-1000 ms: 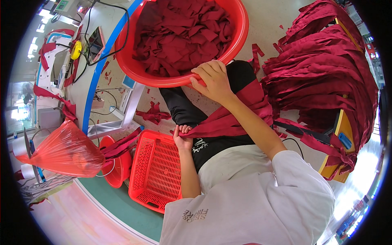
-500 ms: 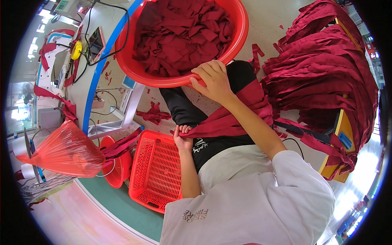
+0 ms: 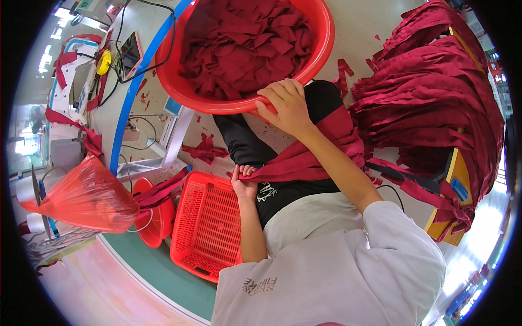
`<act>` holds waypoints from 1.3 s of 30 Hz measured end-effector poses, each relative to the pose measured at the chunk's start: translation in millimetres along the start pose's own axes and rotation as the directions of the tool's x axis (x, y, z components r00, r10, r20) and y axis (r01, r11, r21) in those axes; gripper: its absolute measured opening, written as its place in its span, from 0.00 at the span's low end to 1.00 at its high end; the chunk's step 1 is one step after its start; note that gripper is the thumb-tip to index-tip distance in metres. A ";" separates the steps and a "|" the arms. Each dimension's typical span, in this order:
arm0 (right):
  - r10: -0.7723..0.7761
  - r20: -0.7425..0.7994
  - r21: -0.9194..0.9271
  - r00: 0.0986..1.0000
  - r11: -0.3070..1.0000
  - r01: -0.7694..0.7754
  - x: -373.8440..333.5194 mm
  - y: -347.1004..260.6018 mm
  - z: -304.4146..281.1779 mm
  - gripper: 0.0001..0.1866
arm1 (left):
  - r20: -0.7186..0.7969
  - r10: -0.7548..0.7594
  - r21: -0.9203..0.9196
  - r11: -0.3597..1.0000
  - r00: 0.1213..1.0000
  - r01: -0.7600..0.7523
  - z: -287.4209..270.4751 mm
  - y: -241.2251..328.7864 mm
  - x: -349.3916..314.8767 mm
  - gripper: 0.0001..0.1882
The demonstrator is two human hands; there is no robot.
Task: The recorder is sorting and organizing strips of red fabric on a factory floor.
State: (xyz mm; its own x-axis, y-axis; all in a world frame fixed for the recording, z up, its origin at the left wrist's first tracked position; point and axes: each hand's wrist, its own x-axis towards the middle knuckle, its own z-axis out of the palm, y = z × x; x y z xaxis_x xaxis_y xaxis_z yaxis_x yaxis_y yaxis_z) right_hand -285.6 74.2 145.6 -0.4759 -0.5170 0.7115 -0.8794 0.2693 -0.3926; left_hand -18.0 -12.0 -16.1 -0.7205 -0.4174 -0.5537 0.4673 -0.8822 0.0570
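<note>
My right hand (image 3: 285, 106) grips the near rim of a red plastic tub (image 3: 187, 99), fingers over the edge and thumb below. Inside the tub lies a heap of dark red cloth pieces (image 3: 244, 49). My left hand (image 3: 244, 182) is closed on the narrow end of a bundle of dark red cloth strips (image 3: 304, 163) that fans out across my lap to the right. The strips pass beneath my right forearm. Their far ends merge with other cloth beside my leg, so I cannot tell where they stop.
A red slotted basket (image 3: 209, 223) stands left of my lap, beside a small red bucket (image 3: 157, 223). A red plastic bag (image 3: 89, 195) hangs at the blue-edged table (image 3: 122, 125). At right, many red strips (image 3: 424, 103) drape over a wooden rack (image 3: 457, 179).
My hands keep nearly the same holds. The view has shifted very slightly, so the tub sits a little higher and farther right in the picture.
</note>
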 end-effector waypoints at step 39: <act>0.016 0.054 0.016 0.998 1.000 -0.016 2.5 -3.6 -4.7 0.12 | -0.013 0.010 0.014 1.000 1.000 -0.009 -4.1 0.4 -0.2 0.13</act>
State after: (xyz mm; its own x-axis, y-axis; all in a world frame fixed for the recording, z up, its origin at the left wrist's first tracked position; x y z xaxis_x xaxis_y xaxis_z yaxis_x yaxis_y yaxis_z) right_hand -283.7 75.8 151.5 -0.4883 -0.5555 0.6730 -0.8711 0.2646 -0.4136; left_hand -15.6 -11.4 -19.4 -0.7092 -0.4229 -0.5641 0.4669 -0.8812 0.0736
